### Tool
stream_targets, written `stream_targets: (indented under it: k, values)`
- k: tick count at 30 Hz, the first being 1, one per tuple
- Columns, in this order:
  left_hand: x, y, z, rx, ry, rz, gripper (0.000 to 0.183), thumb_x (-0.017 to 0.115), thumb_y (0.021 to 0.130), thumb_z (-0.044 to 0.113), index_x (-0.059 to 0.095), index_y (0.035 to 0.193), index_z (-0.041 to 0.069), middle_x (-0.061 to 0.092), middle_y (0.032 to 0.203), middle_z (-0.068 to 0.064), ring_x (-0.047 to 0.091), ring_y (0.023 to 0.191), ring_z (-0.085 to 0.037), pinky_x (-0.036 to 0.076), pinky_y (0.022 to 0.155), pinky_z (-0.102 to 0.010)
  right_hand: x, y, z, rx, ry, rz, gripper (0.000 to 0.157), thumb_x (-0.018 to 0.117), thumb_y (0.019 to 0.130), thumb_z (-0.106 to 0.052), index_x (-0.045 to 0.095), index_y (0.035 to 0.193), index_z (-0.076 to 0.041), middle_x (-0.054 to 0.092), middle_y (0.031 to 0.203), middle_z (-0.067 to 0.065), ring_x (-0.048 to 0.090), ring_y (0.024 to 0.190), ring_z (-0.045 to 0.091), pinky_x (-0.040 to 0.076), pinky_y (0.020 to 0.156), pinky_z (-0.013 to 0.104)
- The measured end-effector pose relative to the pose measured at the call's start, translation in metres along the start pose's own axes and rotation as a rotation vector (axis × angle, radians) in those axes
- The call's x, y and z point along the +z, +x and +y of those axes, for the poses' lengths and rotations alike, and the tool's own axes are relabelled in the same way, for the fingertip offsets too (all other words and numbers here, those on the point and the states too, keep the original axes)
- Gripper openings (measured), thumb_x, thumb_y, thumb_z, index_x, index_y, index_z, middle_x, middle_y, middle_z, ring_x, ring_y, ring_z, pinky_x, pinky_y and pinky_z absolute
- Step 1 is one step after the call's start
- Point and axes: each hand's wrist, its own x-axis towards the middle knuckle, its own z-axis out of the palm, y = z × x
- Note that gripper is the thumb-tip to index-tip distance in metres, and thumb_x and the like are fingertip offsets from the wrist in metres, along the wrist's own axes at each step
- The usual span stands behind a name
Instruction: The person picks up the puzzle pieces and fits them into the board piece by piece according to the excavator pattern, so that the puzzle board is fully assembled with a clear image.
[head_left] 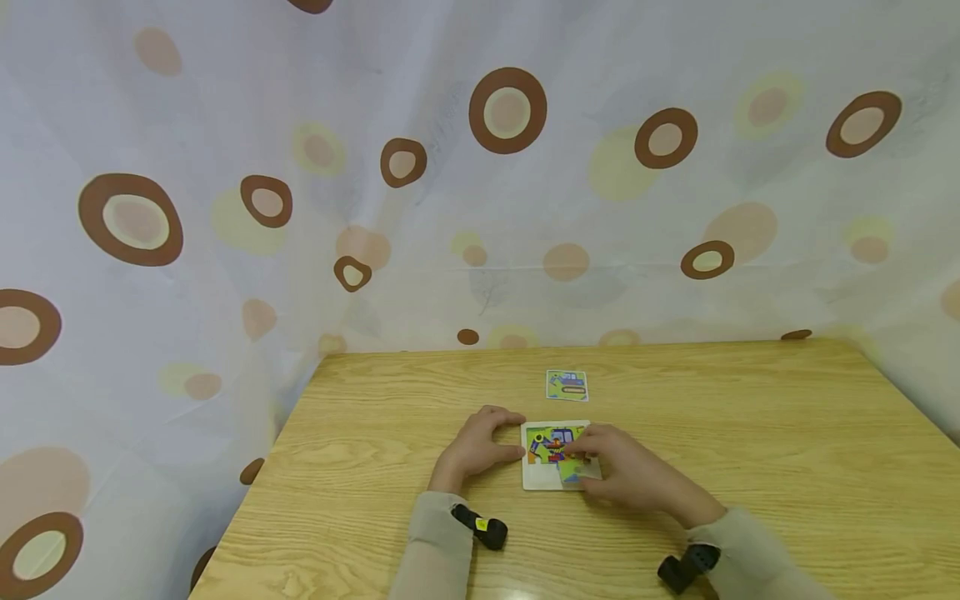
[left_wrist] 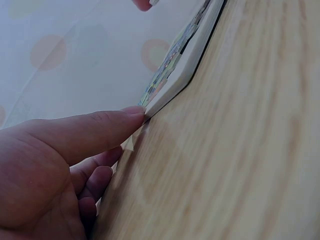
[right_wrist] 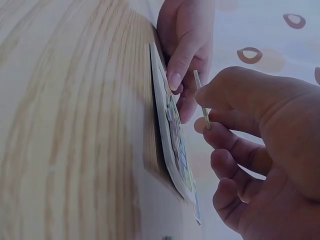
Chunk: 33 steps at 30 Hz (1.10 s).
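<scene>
A square jigsaw puzzle tray [head_left: 540,478] with a pale rim lies flat in front of me, its upper part filled with a colourful digger picture. Part of its lower left is bare and pale. My left hand [head_left: 476,446] rests at the tray's left edge, the straight thumb touching the rim in the left wrist view. Over the tray's right side is my right hand [head_left: 637,473]. It pinches a thin puzzle piece [right_wrist: 202,105] between thumb and fingertip, seen edge-on and raised off the tray in the right wrist view. The piece's printed face is hidden there.
Behind the tray lies a small picture card [head_left: 567,386] showing a similar digger. Everything rests on a wood-grain table [head_left: 375,417]. A white curtain [head_left: 420,83] with brown and yellow circles hangs behind the table and along its left side.
</scene>
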Motion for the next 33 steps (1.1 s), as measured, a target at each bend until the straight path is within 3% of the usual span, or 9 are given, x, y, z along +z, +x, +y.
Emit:
stream_targets:
  k: [5, 18, 25, 33]
  values:
    - [0.000, 0.000, 0.001, 0.003, 0.007, 0.005, 0.045, 0.076, 0.089, 0.025, 0.064, 0.131, 0.017, 0.052, 0.134, -0.004, 0.043, 0.129, -0.031, 0.035, 0.107, -0.051, 0.003, 0.006, -0.004, -0.002, 0.010, -0.007, 0.033, 0.076, 0.087, -0.018, 0.071, 0.119, -0.014, 0.061, 0.105, -0.008, 0.055, 0.092, 0.014, 0.047, 0.077, 0.033]
    - [-0.001, 0.000, 0.000, 0.001, 0.013, 0.005, 0.045, 0.076, 0.088, 0.026, 0.065, 0.131, 0.017, 0.053, 0.134, -0.004, 0.043, 0.128, -0.031, 0.035, 0.107, -0.050, 0.014, 0.020, -0.012, -0.026, 0.006, -0.036, 0.027, 0.074, 0.086, -0.015, 0.073, 0.113, -0.010, 0.065, 0.113, -0.003, 0.057, 0.106, 0.020, 0.047, 0.094, 0.047]
    - [0.000, 0.001, -0.001, 0.011, 0.022, 0.000, 0.046, 0.076, 0.088, 0.027, 0.064, 0.131, 0.016, 0.053, 0.134, -0.005, 0.044, 0.128, -0.030, 0.036, 0.107, -0.050, 0.023, 0.029, -0.013, -0.034, 0.020, -0.046, 0.025, 0.071, 0.087, -0.012, 0.074, 0.112, -0.011, 0.063, 0.102, -0.008, 0.056, 0.093, 0.011, 0.048, 0.083, 0.037]
    - [0.001, 0.002, -0.002, 0.005, 0.022, -0.002, 0.046, 0.077, 0.088, 0.026, 0.064, 0.131, 0.018, 0.053, 0.132, -0.004, 0.044, 0.127, -0.029, 0.036, 0.106, -0.048, 0.027, 0.034, -0.014, -0.001, 0.043, -0.068, 0.024, 0.071, 0.089, -0.013, 0.074, 0.113, -0.010, 0.061, 0.101, -0.005, 0.054, 0.087, 0.011, 0.048, 0.075, 0.031]
